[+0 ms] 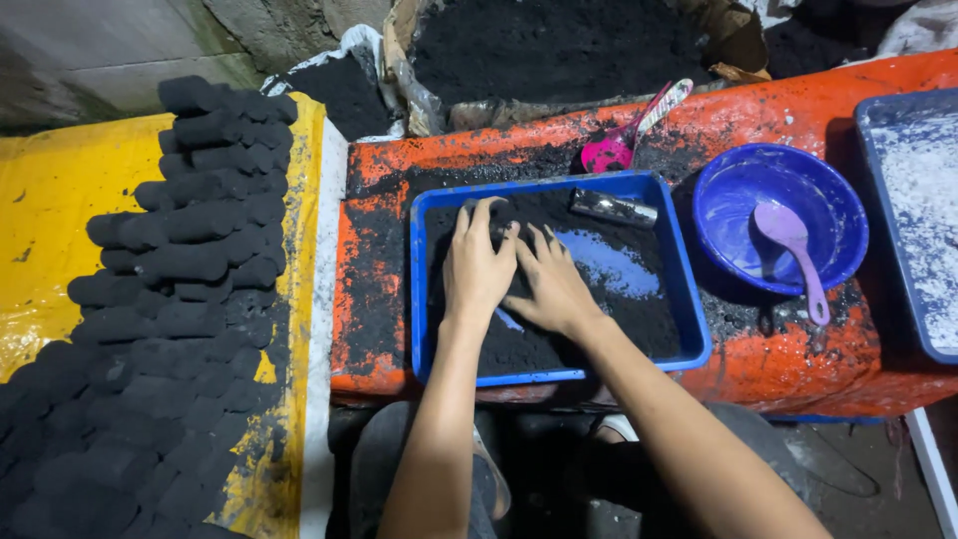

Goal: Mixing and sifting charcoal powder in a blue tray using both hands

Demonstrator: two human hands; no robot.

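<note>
On an orange-covered bench [798,379], a blue tray [689,299] of black powder [639,329] is set, long axis left to right. The left hand [477,268] and right hand [551,284] are pressed flat, unclenched, into it; fingertips are partly buried. Far right, a metal cylinder [612,208] lies across.

Your left hand [477,268] and right hand [552,286] press flat, side by side, into black powder [544,344] in the blue tray [420,299] on the orange worktop [778,364]. A metal cylinder [613,208] lies at the tray's far edge; black briquettes [170,299] are stacked left.
</note>
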